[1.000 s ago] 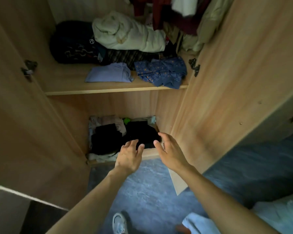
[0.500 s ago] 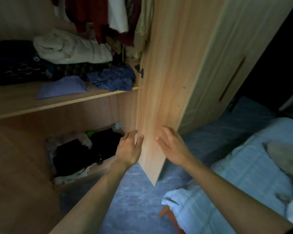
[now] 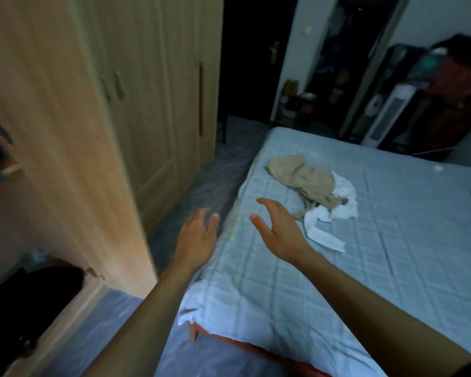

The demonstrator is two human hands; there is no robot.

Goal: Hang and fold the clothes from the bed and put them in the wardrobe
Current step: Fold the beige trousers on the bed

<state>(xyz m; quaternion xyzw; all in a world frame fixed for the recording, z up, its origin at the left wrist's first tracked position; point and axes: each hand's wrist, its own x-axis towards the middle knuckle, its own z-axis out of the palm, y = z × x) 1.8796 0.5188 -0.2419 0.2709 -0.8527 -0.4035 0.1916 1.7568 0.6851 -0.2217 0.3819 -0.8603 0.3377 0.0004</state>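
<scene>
A crumpled tan garment (image 3: pixel 305 180) lies on the bed (image 3: pixel 392 240), partly over a white cloth (image 3: pixel 326 221) that trails toward the near edge. My right hand (image 3: pixel 279 229) hovers over the bed's left side, fingers spread and empty, just left of the white cloth. Over the gap between bed and wardrobe, my left hand (image 3: pixel 197 238) is held out with relaxed fingers and holds nothing. The open wardrobe door (image 3: pixel 74 159) stands at the left. Dark folded clothes (image 3: pixel 25 297) lie in the wardrobe's bottom compartment at lower left.
A narrow strip of blue-grey floor (image 3: pixel 201 186) runs between wardrobe and bed. Closed wardrobe doors (image 3: pixel 161 104) continue beyond the open one. A dark doorway (image 3: pixel 250 63) and a white tower fan (image 3: pixel 386 115) stand past the bed. Another person (image 3: pixel 452 85) stands at far right.
The view has swung right from the wardrobe's shelves to the bed. Both empty hands have moved away from the bottom compartment and now reach over the bed's edge.
</scene>
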